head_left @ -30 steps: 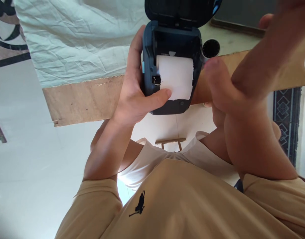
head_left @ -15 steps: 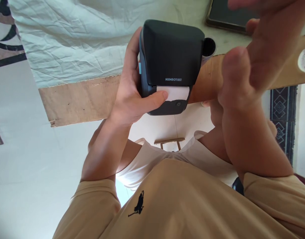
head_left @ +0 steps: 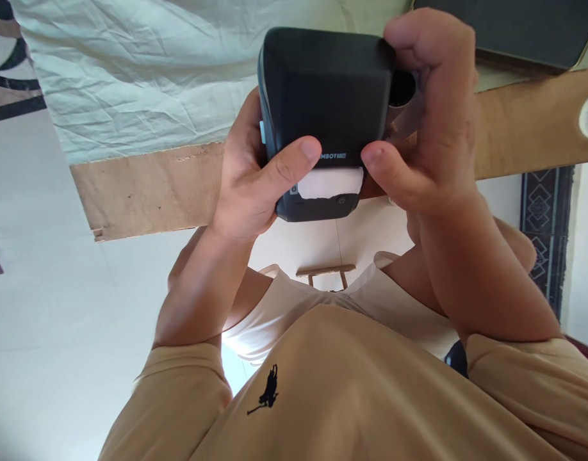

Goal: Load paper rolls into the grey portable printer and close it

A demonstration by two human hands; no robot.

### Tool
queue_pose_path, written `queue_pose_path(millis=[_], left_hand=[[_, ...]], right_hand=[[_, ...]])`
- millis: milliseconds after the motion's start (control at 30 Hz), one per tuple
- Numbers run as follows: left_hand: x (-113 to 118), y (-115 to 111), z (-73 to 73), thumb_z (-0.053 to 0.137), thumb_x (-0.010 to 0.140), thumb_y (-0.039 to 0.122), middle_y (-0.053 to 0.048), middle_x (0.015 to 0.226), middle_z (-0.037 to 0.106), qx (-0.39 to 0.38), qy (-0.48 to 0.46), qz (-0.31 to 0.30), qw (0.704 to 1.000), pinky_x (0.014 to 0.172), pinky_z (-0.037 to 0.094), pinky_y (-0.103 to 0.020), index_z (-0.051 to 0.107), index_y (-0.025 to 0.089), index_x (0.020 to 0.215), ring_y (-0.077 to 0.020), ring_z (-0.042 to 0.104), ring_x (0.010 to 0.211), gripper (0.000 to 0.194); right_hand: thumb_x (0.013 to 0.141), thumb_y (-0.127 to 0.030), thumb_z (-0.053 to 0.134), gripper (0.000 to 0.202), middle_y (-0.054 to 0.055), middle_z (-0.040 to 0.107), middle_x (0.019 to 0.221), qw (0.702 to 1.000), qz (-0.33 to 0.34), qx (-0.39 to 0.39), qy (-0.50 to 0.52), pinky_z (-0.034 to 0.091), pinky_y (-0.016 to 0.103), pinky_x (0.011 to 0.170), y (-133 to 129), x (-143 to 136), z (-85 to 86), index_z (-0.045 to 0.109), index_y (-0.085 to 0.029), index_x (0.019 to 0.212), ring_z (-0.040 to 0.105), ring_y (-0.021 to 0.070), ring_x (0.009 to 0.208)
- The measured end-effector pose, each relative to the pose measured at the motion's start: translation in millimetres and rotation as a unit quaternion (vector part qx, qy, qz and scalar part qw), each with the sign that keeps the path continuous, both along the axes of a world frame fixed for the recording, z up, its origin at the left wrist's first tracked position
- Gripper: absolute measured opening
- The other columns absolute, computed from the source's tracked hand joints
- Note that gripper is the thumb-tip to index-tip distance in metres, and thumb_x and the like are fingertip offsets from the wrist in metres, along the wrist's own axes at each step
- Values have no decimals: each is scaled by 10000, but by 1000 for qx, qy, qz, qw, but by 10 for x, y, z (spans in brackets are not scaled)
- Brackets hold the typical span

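A black label printer [head_left: 327,96] marked NIIMBOT is held up in front of me, over the table's front edge. From its slot a strip of white label paper [head_left: 330,182] sticks out, its end uneven. My left hand [head_left: 248,182] grips the printer's left side, the thumb lying across the front above the paper and the fingers hidden behind. At the right side, my right hand [head_left: 441,128] has its fingertips on the upper corner and its thumb against the edge near the slot. A small power button [head_left: 341,200] shows below the paper.
A pale green cloth [head_left: 145,83] covers the table, leaving a bare wooden edge [head_left: 150,195]. Behind my right hand is a dark round opening [head_left: 403,89], perhaps a cup. A dark flat tablet-like object [head_left: 534,32] lies at the upper right. A small wooden stool [head_left: 325,271] stands below.
My right hand has come in from the upper right to the printer's right side. My left thumb has lifted off the paper and moved up onto the printer's cover.
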State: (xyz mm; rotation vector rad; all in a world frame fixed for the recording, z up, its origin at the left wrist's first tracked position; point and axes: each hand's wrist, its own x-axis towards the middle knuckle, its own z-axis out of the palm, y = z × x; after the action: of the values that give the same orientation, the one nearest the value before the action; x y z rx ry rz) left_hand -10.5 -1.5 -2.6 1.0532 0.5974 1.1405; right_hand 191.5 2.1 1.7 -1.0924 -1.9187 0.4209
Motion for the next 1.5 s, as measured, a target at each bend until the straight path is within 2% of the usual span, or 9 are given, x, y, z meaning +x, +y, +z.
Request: queue_pose_path(millis=[100,333,633,800,967,1100,1233,1367,1500], left_hand=[[16,0,-1,743,771,388,-43,1003,649,-4,-12,-4,1000,783,547,-394,611,261,1061,-218,620,919,343],[10,-51,145,732,789,314,-30,976,642,-53,60,14,997,828,506,-379,627,260,1014,-234,620,950,254],[127,-68,211,545,825,667,-27,990,703,-67,1,71,995,982,490,-401,607,304,1142,-291,538,1283,486],[146,33,149,467,854,690,-22,1037,708,-88,23,52,994,1031,478,-392,616,304,1147,-266,479,1346,507],[70,62,20,410,892,646,4,1154,690,-67,-5,20,998,988,508,-378,663,291,1081,-267,457,1354,475],[55,51,-13,317,913,657,4,1221,666,-87,-9,26,996,949,516,-388,705,268,1043,-290,445,1353,565],[60,33,18,323,935,607,4,1183,690,-99,-15,32,994,930,509,-386,715,255,1028,-276,465,1327,535],[57,25,28,353,955,543,7,1049,726,-97,-49,46,993,914,490,-382,712,241,851,-250,534,1229,481],[53,30,20,421,966,458,-5,780,673,-92,-55,77,991,863,488,-348,704,209,796,-170,581,891,414]], right_hand=[[848,-606,410,543,23,547,1206,997,15,74,-34,431,447,1050,52,26,-45,470,-294,1288,564,218,1147],[812,-590,498,592,92,589,1181,995,30,91,-36,441,426,982,118,50,-65,529,-188,1246,562,248,1110],[820,-538,541,627,121,587,1182,994,60,95,-7,447,413,990,129,67,-62,538,-111,1280,556,241,1113],[879,-499,522,641,165,568,1284,996,44,66,-33,429,413,1082,88,81,-37,506,-51,1337,543,259,1229],[899,-523,480,627,106,564,1344,994,29,79,-74,436,392,1095,62,100,-69,467,-140,1395,538,241,1287],[892,-544,474,637,115,569,1323,995,20,62,-70,446,403,1073,62,88,-83,475,-134,1381,555,251,1253],[875,-484,510,614,126,546,1329,994,60,90,-29,448,406,1070,91,74,-88,463,-131,1375,563,246,1232],[878,-456,509,543,101,575,1311,993,65,90,-39,452,404,1051,95,70,-83,496,-173,1341,565,240,1223],[875,-497,505,552,91,585,1288,993,55,96,-43,456,393,1050,88,75,-88,488,-187,1331,579,224,1201]])
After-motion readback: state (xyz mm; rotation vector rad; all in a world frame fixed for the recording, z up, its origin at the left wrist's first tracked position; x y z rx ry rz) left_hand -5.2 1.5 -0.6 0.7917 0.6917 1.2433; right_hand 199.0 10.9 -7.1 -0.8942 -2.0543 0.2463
